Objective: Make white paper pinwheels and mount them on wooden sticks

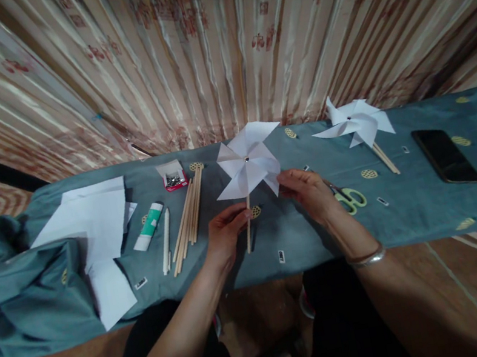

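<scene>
A white paper pinwheel (249, 167) on a thin wooden stick is held up over the cloth-covered table. My left hand (228, 234) pinches the stick just under the paper blades. With thumb and fingers together, my right hand (308, 191) is at the tip of the lower right blade; it seems to grip the paper there. A metal pin head (247, 159) shows at the pinwheel's centre. Green-handled scissors (351, 199) lie beside my right wrist, their blades partly hidden by it. To the left of my left hand is a bundle of wooden sticks (188, 221).
Another pinwheel (362, 123) lies at the back right, near a black phone (445, 155). Left of the sticks are a white pen (166, 240), a glue stick (148, 227), and white paper sheets (102, 227). An open red box (174, 179) holds small metal pins. A curtain (216, 53) hangs behind.
</scene>
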Demonstrator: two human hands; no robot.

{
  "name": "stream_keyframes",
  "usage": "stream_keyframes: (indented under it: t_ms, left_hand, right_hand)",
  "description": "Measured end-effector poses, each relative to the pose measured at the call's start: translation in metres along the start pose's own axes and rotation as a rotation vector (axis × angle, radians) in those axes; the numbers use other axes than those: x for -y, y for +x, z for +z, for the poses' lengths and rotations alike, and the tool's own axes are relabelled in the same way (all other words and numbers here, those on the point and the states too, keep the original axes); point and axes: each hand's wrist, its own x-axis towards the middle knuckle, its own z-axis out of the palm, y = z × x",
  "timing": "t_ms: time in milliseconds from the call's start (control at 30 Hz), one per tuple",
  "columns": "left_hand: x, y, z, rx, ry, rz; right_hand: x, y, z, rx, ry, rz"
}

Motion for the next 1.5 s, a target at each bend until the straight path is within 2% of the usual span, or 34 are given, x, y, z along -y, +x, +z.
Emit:
stream_keyframes:
  t_ms: [200,333,467,867,1100,1300,1500]
  left_hand:
    - [0.001,-0.002,-0.002,0.000,0.085,0.037]
    - [0.001,-0.002,-0.003,0.013,0.151,0.089]
    - [0.000,-0.004,-0.002,0.015,0.198,0.122]
    - [0.000,-0.004,-0.005,0.013,0.317,0.231]
    - [-0.001,-0.003,-0.011,0.021,0.449,0.354]
    - [-0.006,-0.005,-0.017,0.084,0.579,0.461]
    - [-0.019,-0.017,-0.022,0.131,0.760,0.615]
  right_hand:
    - [0.004,0.009,0.000,0.030,0.096,0.006]
    - [0.011,0.015,0.003,0.014,0.035,-0.047]
    - [0.016,0.017,0.010,0.026,0.003,-0.033]
    - [0.009,0.018,0.011,0.071,0.088,-0.051]
    - [0.010,0.016,0.010,0.083,0.092,-0.113]
    - [0.011,0.015,0.008,0.134,0.127,-0.163]
    - [0.015,-0.005,0.004,0.100,0.105,-0.171]
